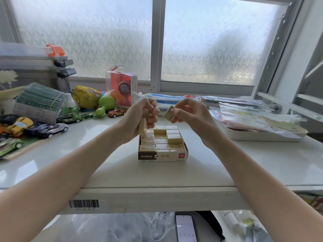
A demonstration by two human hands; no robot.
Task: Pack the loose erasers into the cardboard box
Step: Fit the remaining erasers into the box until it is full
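Erasers (161, 141) fill the open cardboard box (162, 155) on the counter (244, 163) in rows, a few standing higher at the back; above it your left hand (146, 113) has its grip curled round one eraser (143, 128), your right hand (187, 111) pinches another eraser (169, 114)

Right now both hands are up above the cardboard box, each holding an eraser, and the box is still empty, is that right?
Not quite. In the head view the cardboard box is not empty: it is already nearly full of erasers. The rest holds: the left hand and right hand are above it, each holding an eraser.
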